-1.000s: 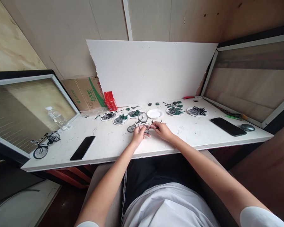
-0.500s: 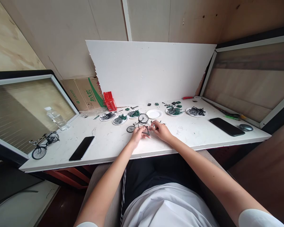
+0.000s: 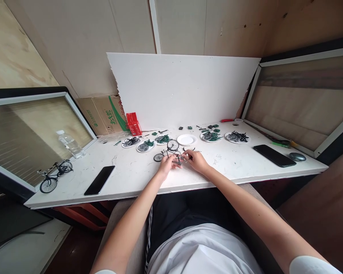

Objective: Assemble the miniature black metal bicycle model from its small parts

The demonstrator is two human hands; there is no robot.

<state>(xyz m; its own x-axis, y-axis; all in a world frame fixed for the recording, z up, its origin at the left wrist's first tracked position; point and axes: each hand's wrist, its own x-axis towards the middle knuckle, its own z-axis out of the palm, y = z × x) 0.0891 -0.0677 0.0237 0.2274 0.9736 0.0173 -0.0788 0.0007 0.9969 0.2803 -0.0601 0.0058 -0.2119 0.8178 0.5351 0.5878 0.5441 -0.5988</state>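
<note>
A small black model bicycle [image 3: 173,145], with its two wheels on, is tilted above the white table. My left hand [image 3: 167,165] is closed on its frame, the thumb on top. Close at its right side, my right hand [image 3: 196,160] pinches a small part at the fingertips, too small to name. That part is at or almost at the bicycle; whether they touch I cannot tell. Beyond my hands lies a white paper plate [image 3: 186,140] with nothing on it. A few thin dark pieces lie on the table just past my right hand.
Plates of black parts [image 3: 237,137] and green parts [image 3: 146,145] line the back, near a red box [image 3: 134,124]. A finished-looking model bicycle [image 3: 56,176], a bottle [image 3: 70,144] and a phone [image 3: 99,180] are at left. Another phone [image 3: 274,155] and a mouse [image 3: 297,156] are at right.
The view has shifted slightly, so the whole scene sits a little lower. My hands keep nearly the same places, the left on the bicycle and the right pinching beside it.
</note>
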